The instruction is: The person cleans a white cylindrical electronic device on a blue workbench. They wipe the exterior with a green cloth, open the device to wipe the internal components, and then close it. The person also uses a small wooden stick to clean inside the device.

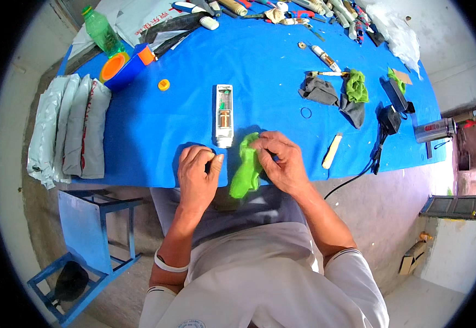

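Observation:
My right hand pinches a bright green cloth between thumb and fingers. The cloth hangs down over the table's front edge. To its left, my left hand rests by the edge with its fingers curled in; nothing shows in it. Just beyond both hands lies a white handheld device housing, lengthwise on the blue tablecloth. Its upper face is open, with a copper coil and some green parts inside. Neither hand touches the housing.
Grey plastic mailer bags stand at left, near a green bottle and a blue-orange container. Right lie grey rags, a cream-handled tool, a black power adapter and a steel cup. Device parts crowd the back.

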The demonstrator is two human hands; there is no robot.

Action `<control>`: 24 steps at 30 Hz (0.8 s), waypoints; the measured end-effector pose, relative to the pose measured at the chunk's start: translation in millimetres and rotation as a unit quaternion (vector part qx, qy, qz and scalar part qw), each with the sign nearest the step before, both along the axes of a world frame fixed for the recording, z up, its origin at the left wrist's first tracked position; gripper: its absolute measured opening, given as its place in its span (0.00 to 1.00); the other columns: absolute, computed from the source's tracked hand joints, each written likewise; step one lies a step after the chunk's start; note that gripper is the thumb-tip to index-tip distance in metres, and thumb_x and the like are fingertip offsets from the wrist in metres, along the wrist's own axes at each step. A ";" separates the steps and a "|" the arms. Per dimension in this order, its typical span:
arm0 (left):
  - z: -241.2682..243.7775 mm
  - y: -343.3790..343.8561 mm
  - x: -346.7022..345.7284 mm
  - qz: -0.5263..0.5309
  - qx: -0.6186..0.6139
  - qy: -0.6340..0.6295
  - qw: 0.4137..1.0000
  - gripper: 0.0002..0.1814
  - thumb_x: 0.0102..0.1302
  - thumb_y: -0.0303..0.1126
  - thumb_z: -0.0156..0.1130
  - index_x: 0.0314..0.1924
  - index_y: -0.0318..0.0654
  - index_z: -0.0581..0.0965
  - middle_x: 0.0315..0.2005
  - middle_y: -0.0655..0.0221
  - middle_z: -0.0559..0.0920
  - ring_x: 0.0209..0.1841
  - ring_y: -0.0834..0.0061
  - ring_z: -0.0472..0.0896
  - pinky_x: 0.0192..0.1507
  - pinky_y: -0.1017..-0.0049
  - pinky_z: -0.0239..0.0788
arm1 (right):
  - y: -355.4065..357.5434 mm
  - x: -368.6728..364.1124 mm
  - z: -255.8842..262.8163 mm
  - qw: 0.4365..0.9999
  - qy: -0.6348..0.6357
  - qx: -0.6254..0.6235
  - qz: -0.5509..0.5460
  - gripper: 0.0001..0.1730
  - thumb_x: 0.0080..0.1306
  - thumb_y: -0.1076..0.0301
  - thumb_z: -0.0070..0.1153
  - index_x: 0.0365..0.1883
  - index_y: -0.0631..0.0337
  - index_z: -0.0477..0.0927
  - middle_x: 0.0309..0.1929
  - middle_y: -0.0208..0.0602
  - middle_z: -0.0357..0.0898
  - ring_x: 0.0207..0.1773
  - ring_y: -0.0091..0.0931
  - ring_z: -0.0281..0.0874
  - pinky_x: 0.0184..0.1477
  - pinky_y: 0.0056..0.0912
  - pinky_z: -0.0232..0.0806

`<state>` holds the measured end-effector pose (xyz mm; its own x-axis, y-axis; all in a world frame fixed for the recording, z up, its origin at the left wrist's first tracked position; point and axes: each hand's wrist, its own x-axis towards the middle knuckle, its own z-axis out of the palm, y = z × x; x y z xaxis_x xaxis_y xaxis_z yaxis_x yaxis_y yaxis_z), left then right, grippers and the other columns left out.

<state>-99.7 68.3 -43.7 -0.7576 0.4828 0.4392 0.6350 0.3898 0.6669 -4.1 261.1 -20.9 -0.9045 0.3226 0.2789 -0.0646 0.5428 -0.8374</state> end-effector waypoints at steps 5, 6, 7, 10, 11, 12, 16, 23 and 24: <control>2.0 1.3 0.8 0.006 0.006 0.017 1.000 0.13 0.59 0.27 0.73 0.26 0.38 0.73 0.29 0.66 0.79 0.36 0.61 0.76 0.43 0.63 0.66 | -1.9 -26.6 -2.1 0.995 0.078 -0.033 -0.049 0.10 0.65 0.81 0.54 0.43 0.66 0.84 0.44 0.48 0.82 0.46 0.39 0.82 0.47 0.34 0.74; 0.8 1.5 1.1 0.007 0.013 0.019 1.000 0.13 0.58 0.27 0.73 0.26 0.38 0.73 0.29 0.66 0.79 0.36 0.62 0.76 0.43 0.63 0.66 | 2.8 -30.2 -7.4 0.992 0.098 -0.020 -0.076 0.10 0.65 0.81 0.54 0.43 0.65 0.84 0.44 0.48 0.82 0.46 0.39 0.82 0.47 0.34 0.74; -0.1 1.1 1.3 0.009 0.020 0.021 1.000 0.14 0.58 0.26 0.73 0.26 0.38 0.73 0.29 0.67 0.79 0.36 0.62 0.75 0.43 0.63 0.66 | 6.8 -31.3 -10.2 0.988 0.117 -0.006 -0.103 0.10 0.65 0.81 0.54 0.43 0.65 0.83 0.43 0.47 0.82 0.46 0.39 0.82 0.47 0.34 0.74; -0.9 1.4 2.1 0.014 0.021 0.018 1.000 0.13 0.58 0.27 0.73 0.26 0.38 0.74 0.29 0.67 0.80 0.36 0.62 0.75 0.43 0.63 0.66 | 15.0 -16.2 -11.0 0.982 0.098 -0.012 -0.163 0.12 0.63 0.82 0.53 0.42 0.64 0.84 0.45 0.46 0.81 0.45 0.36 0.82 0.47 0.33 0.73; -0.8 2.3 2.4 0.015 0.024 0.019 0.999 0.13 0.58 0.27 0.73 0.26 0.38 0.74 0.30 0.67 0.80 0.36 0.62 0.75 0.43 0.63 0.66 | 16.4 -12.0 -10.4 0.981 0.090 0.002 -0.173 0.12 0.63 0.82 0.53 0.42 0.64 0.84 0.45 0.45 0.81 0.45 0.36 0.81 0.47 0.33 0.73; 0.1 2.8 2.4 0.017 0.015 0.021 1.000 0.12 0.59 0.28 0.73 0.26 0.38 0.74 0.30 0.67 0.80 0.36 0.62 0.76 0.43 0.63 0.66 | 14.2 -9.0 -11.2 0.982 0.085 -0.008 -0.169 0.12 0.62 0.82 0.53 0.42 0.64 0.84 0.45 0.45 0.81 0.45 0.36 0.81 0.47 0.33 0.73; 12.4 6.1 -1.5 0.013 -0.023 -0.006 1.000 0.11 0.64 0.31 0.70 0.30 0.35 0.77 0.31 0.63 0.80 0.38 0.61 0.76 0.44 0.62 0.67 | 1.7 -9.1 -14.1 0.987 0.080 -0.011 -0.141 0.12 0.62 0.80 0.54 0.42 0.63 0.84 0.46 0.47 0.80 0.46 0.40 0.80 0.48 0.37 0.74; 16.4 22.0 -38.2 0.030 -0.006 -0.094 0.995 0.16 0.69 0.38 0.67 0.32 0.31 0.79 0.30 0.59 0.80 0.36 0.58 0.78 0.41 0.60 0.68 | -34.8 -36.0 -11.2 0.994 0.086 0.041 -0.052 0.13 0.59 0.75 0.68 0.43 0.63 0.85 0.47 0.44 0.81 0.49 0.40 0.82 0.50 0.37 0.75; 13.4 26.3 -44.6 0.028 -0.011 -0.075 0.997 0.16 0.69 0.38 0.67 0.32 0.31 0.78 0.30 0.59 0.80 0.35 0.58 0.78 0.41 0.60 0.67 | -37.6 -38.6 -13.7 0.994 0.089 0.041 -0.041 0.13 0.59 0.74 0.69 0.43 0.63 0.85 0.47 0.44 0.82 0.50 0.41 0.82 0.50 0.38 0.76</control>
